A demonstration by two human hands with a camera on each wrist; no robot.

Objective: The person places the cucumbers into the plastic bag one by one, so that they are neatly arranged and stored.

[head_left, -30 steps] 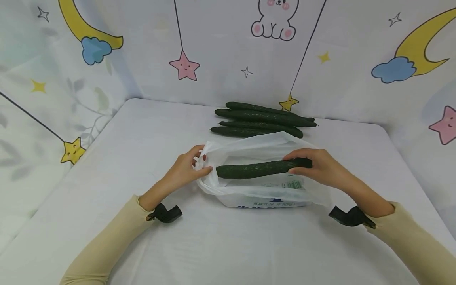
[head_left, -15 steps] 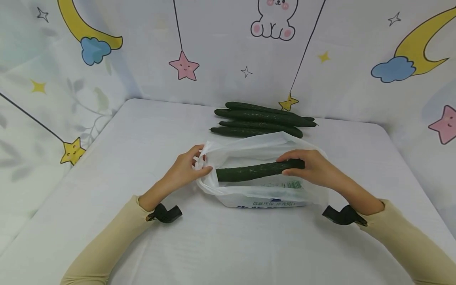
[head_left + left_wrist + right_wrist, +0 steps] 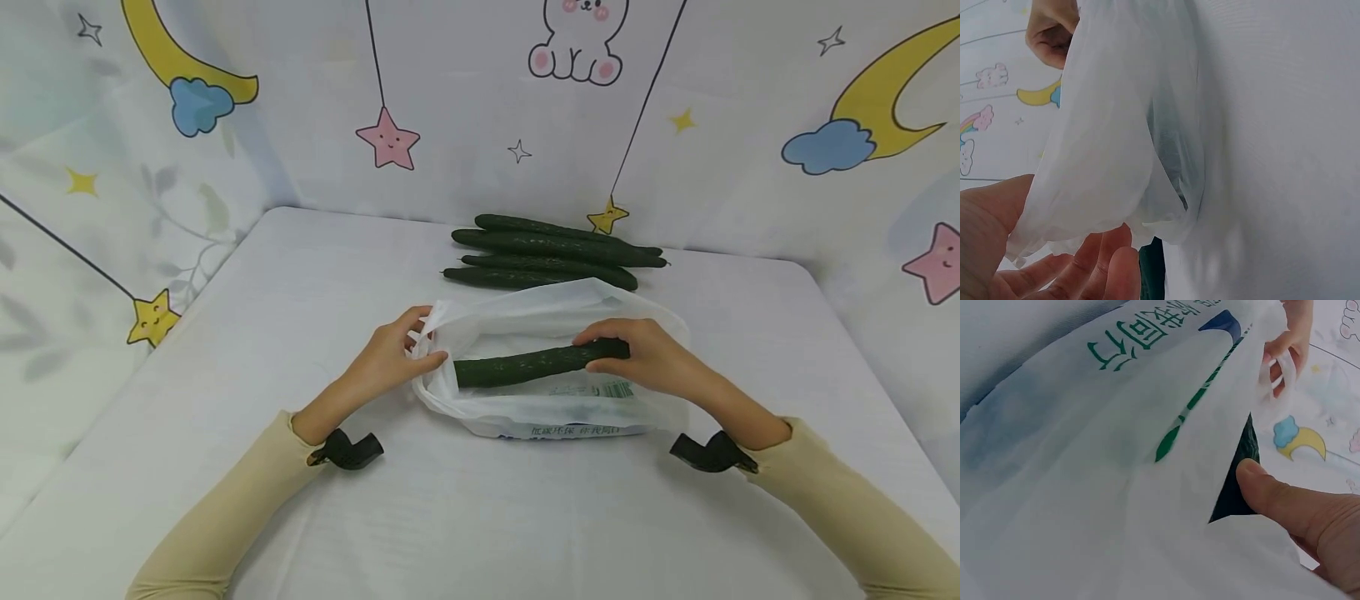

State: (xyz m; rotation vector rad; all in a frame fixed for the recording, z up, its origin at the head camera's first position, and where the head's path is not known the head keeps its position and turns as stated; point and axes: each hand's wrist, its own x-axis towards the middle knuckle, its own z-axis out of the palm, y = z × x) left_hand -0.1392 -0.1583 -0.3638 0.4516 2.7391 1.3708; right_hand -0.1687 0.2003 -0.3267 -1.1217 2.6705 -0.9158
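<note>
A white plastic bag (image 3: pixel 577 410) lies on its side with its mouth spread, showing green and blue print. My left hand (image 3: pixel 386 357) holds the gathered left edge of the bag between thumb and fingers. Inside the opening rests a dark green cucumber (image 3: pixel 517 368), tilted slightly, its left end hidden behind the plastic. My right hand (image 3: pixel 648 354) pinches that cucumber near its right end, thumb below and fingers above. The right wrist view shows the thumb (image 3: pixel 1263 484) pressed on the cucumber (image 3: pixel 1235 494), while the bag covers much of it.
Several more cucumbers (image 3: pixel 558 246) lie side by side behind the bag, near the back edge of the white-covered table (image 3: pixel 480 517). A printed cloth backdrop (image 3: pixel 465 83) with stars and moons hangs behind. Black straps (image 3: pixel 348 450) sit at both wrists.
My right hand has shifted left and slightly down, carrying the cucumber further into the bag. The left hand has stayed nearly still on the bag's edge.
</note>
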